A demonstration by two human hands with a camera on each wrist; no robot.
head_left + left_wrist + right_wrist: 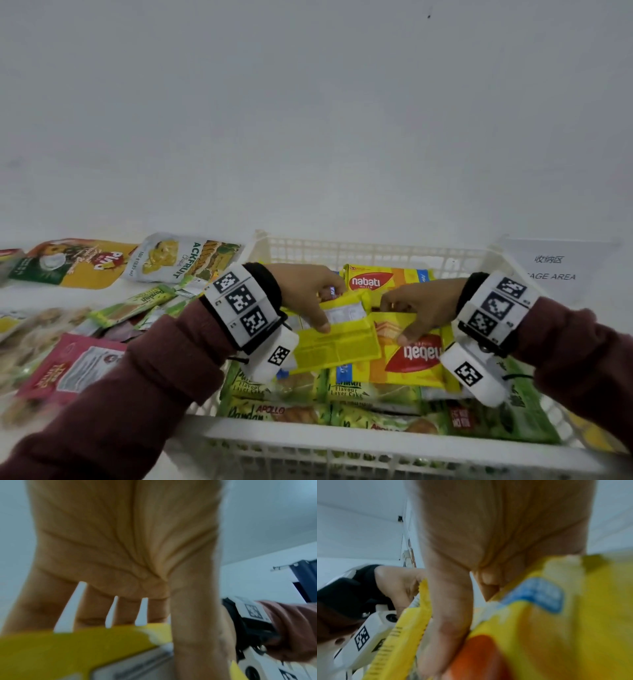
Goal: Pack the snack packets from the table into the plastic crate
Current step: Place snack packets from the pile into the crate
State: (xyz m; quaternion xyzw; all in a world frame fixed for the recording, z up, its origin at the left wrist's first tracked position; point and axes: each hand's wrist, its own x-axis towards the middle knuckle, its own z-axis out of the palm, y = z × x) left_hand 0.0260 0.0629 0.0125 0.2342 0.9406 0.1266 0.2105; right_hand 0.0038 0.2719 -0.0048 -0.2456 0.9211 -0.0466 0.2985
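Left hand point(310, 294) pinches a face-down yellow wafer packet point(337, 337), long axis crosswise; right hand point(423, 310) grips the Nabati packet point(416, 358) alongside, both over the crate point(359, 442).

a plain white wall point(308, 120) rises behind the table, with a white paper sign point(551, 269) bearing printed text lying flat at the far right.

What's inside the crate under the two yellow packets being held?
Green cake packets line the crate, with another yellow wafer packet at the back. Whatever lies directly beneath the held packets is covered.
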